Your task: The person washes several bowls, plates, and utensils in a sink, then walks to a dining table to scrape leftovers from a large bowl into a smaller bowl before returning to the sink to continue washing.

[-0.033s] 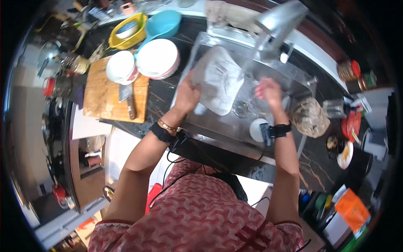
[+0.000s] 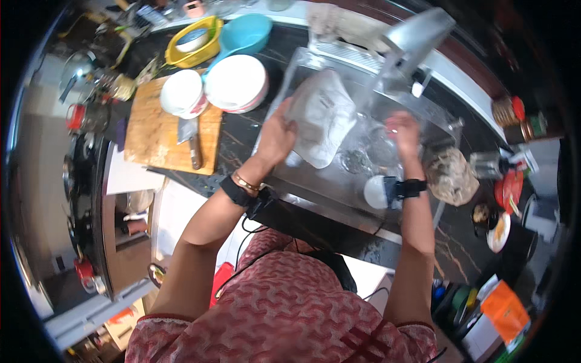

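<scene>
My left hand [image 2: 277, 138] is closed on the left edge of a wet white plastic bag [image 2: 324, 124], which hangs spread out over the steel sink [image 2: 315, 202]. Its fingertips are partly hidden behind the bag. To the right, below the faucet [image 2: 411, 37], my right hand [image 2: 404, 132] hovers over the basin, its fingers blurred by motion. I cannot make out whether it holds anything. A round white dish [image 2: 376, 192] lies in the sink beside my right wrist, and the drain [image 2: 356, 162] shows between the bag and that dish.
Left of the sink, two white bowls [image 2: 237, 81] stand by a wooden cutting board [image 2: 145, 130] with a cleaver [image 2: 195, 152]. Behind them are a yellow basket [image 2: 209, 53] and a blue colander [image 2: 251, 33]. A crumpled plastic bag [image 2: 452, 176] sits right of the sink, near jars [image 2: 507, 111].
The whole view has shifted slightly. My right hand has turned, its fingers pointing less to the left than before. My left hand still grips the plastic bag.
</scene>
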